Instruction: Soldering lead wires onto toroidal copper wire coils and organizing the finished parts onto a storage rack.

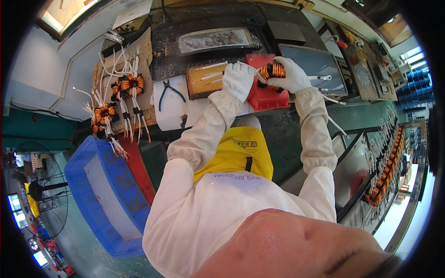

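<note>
My right hand (293,77), in a white glove, is wrapped round a copper-wound ring coil (272,71) above a red plastic bin (268,101). White leads with metal lugs (321,78) stick out past its wrist side. My left hand (238,81), also gloved, is closed just left of the coil. White wire leads (214,74) run out from under it to the left, over a yellowish block-like tray (197,89); its fingertips are partly hidden. Farther left, cutting pliers with dark green handles (170,94) lie on a white sheet (168,113).
Several ring coils with white leads (133,84) rest on a board at the left. A metal-rimmed rectangular basin (215,40) lies behind the tray. A blue crate (109,197) stands lower left, near a fan (39,190). A row of coils (387,169) lines a rack at right.
</note>
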Tool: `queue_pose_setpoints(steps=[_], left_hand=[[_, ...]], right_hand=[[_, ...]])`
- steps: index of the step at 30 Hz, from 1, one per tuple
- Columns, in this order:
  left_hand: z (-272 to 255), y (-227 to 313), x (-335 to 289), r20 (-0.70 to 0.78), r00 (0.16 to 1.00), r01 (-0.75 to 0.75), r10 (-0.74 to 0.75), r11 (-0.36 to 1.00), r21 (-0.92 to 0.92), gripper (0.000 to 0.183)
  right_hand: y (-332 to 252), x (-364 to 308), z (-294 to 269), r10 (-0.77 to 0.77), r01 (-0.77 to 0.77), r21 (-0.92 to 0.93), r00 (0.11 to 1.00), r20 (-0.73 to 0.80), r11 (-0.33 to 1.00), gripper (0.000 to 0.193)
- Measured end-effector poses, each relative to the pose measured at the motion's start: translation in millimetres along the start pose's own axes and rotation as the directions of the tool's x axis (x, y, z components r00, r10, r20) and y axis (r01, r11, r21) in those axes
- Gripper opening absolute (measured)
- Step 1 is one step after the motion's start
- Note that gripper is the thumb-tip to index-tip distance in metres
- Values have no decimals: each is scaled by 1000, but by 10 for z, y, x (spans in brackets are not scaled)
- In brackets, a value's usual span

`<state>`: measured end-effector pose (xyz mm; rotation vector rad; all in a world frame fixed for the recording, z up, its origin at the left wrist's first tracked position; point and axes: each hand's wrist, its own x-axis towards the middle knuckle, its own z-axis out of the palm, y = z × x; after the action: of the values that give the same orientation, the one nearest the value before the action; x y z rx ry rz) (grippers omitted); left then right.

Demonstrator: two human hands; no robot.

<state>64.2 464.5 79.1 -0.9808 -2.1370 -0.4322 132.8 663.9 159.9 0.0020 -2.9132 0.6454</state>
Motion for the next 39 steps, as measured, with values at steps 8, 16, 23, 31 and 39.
queue_pose_setpoints(steps=[8,16,23,31,39], left_hand=[[113,122,49,153,987,33,-46,996,88,7],[146,158,24,194,981,-2,-25,990,138,10],[211,137,32,96,995,-13,1,993,119,5],[222,153,50,183,983,-4,-23,989,148,7],[100,143,40,156,988,-29,13,995,99,8]], right_hand=[[-91,16,-46,100,-93,-75,990,101,993,77],[-53,2,-18,68,-63,-83,996,61,995,72],[-71,-6,-14,63,-59,-84,997,44,995,72],[-47,-6,1,61,-58,-83,997,39,995,72],[107,-56,-14,-92,95,-86,995,34,992,72]])
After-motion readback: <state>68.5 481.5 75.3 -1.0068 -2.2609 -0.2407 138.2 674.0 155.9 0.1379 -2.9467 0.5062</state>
